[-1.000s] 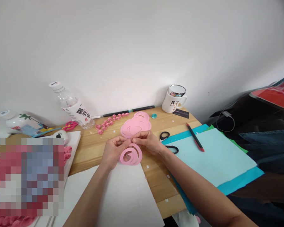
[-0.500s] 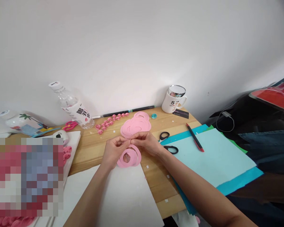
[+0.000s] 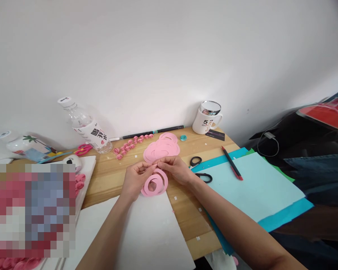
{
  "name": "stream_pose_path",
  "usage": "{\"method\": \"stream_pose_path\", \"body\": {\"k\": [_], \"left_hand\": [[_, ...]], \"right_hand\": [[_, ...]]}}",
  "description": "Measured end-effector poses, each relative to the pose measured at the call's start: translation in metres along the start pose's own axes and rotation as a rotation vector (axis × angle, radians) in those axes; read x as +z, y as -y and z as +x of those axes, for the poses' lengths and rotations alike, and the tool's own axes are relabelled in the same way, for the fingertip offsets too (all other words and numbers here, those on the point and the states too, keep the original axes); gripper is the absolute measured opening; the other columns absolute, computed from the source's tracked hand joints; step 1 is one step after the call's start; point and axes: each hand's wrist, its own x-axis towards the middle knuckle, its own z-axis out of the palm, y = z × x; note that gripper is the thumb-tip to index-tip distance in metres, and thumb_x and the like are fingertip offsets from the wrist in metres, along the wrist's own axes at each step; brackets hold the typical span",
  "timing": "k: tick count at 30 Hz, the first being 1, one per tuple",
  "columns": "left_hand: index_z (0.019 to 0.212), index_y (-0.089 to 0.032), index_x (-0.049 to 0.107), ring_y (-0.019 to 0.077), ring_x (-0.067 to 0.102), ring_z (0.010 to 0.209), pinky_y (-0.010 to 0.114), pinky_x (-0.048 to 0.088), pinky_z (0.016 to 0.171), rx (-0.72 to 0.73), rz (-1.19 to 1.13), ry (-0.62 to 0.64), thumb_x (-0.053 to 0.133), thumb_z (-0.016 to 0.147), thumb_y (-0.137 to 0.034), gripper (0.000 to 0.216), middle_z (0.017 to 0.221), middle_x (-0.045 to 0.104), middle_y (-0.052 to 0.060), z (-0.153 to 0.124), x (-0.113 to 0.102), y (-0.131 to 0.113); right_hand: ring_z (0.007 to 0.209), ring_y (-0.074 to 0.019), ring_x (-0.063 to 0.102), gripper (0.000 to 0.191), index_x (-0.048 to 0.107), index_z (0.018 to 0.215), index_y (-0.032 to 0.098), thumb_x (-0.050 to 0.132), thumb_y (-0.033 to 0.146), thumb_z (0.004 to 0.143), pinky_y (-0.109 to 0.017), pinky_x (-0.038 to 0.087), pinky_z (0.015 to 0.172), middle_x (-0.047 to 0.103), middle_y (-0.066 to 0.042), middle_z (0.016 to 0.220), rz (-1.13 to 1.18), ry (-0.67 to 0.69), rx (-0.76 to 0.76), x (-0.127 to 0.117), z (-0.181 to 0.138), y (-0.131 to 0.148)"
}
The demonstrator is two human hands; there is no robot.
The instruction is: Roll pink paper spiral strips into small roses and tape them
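Pink paper spiral [image 3: 159, 184] trails lengthwise toward surface's [image 3: 109, 180] near edge; left hand [image 3: 135, 179], right hand [image 3: 177, 170] together, pinching end; slightly higher than before.

The person's left hand [image 3: 135, 180] and right hand [image 3: 176, 170] are bare and slim-fingered, narrowing at the wrists [image 3: 192, 179] into a bare left forearm [image 3: 109, 228] and a bare right forearm [image 3: 228, 217], both smooth and thickening toward the near side, the right one creased near the elbow [image 3: 278, 259].
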Motion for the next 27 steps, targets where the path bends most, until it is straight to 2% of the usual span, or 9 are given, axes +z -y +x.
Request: {"method": "stream_pose_path", "body": {"k": [12, 22, 27], "left_hand": [[0.070, -0.012, 0.064, 0.0117, 0.056, 0.052, 0.020, 0.043, 0.046, -0.008, 0.002, 0.012, 0.068, 0.062, -0.040, 0.030, 0.066, 0.067, 0.006, 0.0002, -0.0014, 0.0010], [0.069, -0.012, 0.063, 0.0109, 0.055, 0.051, 0.020, 0.042, 0.045, -0.003, 0.001, 0.030, 0.068, 0.062, -0.041, 0.030, 0.064, 0.065, 0.004, -0.0001, -0.0013, 0.0002], [0.067, -0.012, 0.063, 0.0104, 0.054, 0.049, 0.019, 0.040, 0.043, -0.016, 0.005, 0.027, 0.068, 0.061, -0.041, 0.030, 0.061, 0.064, 0.003, -0.0005, -0.0017, -0.0006]], "right_hand": [[0.066, -0.0125, 0.060, 0.022, 0.069, 0.079, 0.015, 0.070, 0.032, 0.066, -0.026, 0.046, 0.065, 0.068, -0.003, 0.075, -0.001, -0.049, 0.014, 0.0025, -0.0006, 0.0006], [0.061, -0.0101, 0.058, 0.015, 0.068, 0.069, 0.014, 0.073, 0.026, 0.062, -0.024, 0.046, 0.060, 0.067, -0.002, 0.071, 0.001, -0.100, 0.001, 0.0031, -0.0013, 0.0025], [0.068, -0.0134, 0.063, 0.024, 0.068, 0.077, 0.015, 0.076, 0.025, 0.057, -0.027, 0.050, 0.066, 0.070, -0.004, 0.079, 0.024, -0.133, 0.013, 0.0026, 0.0000, 0.0023]]}}
